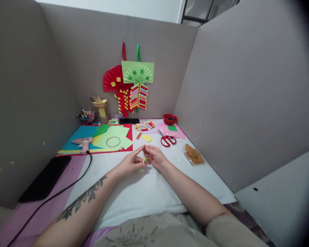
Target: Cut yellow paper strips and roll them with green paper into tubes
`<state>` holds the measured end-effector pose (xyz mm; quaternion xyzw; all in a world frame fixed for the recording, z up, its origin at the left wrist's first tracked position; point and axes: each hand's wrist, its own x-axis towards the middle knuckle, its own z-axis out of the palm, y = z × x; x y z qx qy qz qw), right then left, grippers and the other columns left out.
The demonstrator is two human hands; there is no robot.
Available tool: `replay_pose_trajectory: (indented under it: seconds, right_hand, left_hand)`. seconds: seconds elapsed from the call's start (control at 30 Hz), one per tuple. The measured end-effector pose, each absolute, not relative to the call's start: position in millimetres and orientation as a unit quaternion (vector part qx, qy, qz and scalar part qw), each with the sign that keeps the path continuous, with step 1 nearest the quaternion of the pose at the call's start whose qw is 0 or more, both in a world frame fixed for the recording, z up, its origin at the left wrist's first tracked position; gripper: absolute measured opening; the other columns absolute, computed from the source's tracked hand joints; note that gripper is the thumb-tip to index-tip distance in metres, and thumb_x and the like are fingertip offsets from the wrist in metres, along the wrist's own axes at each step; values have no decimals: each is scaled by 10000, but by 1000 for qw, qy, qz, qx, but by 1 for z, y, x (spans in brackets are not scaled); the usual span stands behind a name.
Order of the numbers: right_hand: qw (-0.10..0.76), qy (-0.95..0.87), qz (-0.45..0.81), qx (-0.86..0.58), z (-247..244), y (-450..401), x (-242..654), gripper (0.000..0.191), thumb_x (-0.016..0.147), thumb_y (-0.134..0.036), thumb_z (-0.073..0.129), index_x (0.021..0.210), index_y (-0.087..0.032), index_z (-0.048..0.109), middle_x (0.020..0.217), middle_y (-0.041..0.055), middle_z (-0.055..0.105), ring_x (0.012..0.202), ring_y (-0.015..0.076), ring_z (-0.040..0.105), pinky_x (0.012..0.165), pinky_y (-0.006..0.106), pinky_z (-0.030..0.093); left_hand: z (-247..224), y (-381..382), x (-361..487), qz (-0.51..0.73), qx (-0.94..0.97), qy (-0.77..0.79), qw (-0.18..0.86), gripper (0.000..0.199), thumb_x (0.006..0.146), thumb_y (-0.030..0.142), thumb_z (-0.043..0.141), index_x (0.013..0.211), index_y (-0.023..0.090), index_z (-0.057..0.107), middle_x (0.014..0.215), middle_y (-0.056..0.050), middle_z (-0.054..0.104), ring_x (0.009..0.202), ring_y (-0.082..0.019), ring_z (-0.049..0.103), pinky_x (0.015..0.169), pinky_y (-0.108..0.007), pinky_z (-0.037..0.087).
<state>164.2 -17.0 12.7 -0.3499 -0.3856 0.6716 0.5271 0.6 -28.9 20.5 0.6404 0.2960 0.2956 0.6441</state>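
Over the white table covering, my left hand and my right hand meet at the fingertips. A small yellow-green paper piece, seemingly a strip or roll, shows at the fingers of my left hand, which are closed on it. The fingers of my right hand are curled in and pinched close to it; what they hold is hidden. Just beyond the hands lie a yellow paper square and a small brown-orange roll. Red-handled scissors rest to the right of them.
Coloured paper sheets and a glue gun with a trailing cord lie left. Several paper rolls sit behind, near a red bowl. A packet of brown pieces lies right. Paper fan decorations hang on the back panel.
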Motion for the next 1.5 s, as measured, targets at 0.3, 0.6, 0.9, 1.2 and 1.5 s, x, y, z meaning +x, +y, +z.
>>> replay_pose_trajectory:
  seconds: [0.3, 0.6, 0.9, 1.2, 1.5]
  right_hand:
    - [543, -387, 641, -380, 14, -14, 165, 239, 585, -304, 723, 559, -165, 530, 528, -46, 478, 464, 60, 378, 448, 208, 266]
    - [587, -397, 616, -344, 19, -16, 169, 218, 588, -324, 726, 614, -177, 567, 599, -28, 506, 520, 78, 395, 487, 220, 288]
    - [611, -525, 491, -333, 17, -20, 177, 290, 680, -501, 670, 733, -216, 671, 743, 16, 532, 611, 121, 439, 585, 272, 361]
    - [554, -698, 307, -335, 37, -34, 182, 115, 721, -206, 664, 826, -244, 691, 898, 41, 538, 817, 166, 525, 686, 303, 433]
    - [525, -737, 275, -325, 30, -31, 181, 64, 750, -185, 635, 798, -217, 662, 892, 39, 552, 815, 156, 542, 652, 283, 452]
  left_hand:
    - [20, -30, 0, 283, 675, 314, 605, 917, 730, 300, 666, 1463, 211, 123, 808, -32, 635, 623, -87, 493, 571, -214, 342]
    - [30, -27, -1, 331, 620, 360, 614, 1083, 695, 293, 704, 1462, 190, -54, 824, -60, 677, 633, -112, 560, 578, -230, 385]
    - [36, -29, 0, 374, 588, 367, 616, 1062, 679, 275, 717, 1468, 186, 11, 797, -45, 679, 678, -124, 589, 597, -231, 394]
    - [40, -31, 0, 372, 604, 343, 615, 1075, 671, 304, 731, 1467, 182, 19, 746, -9, 660, 605, -96, 555, 573, -213, 390]
    - [38, -33, 0, 361, 596, 333, 636, 1082, 666, 298, 742, 1466, 197, 21, 774, -22, 670, 593, -94, 555, 569, -211, 377]
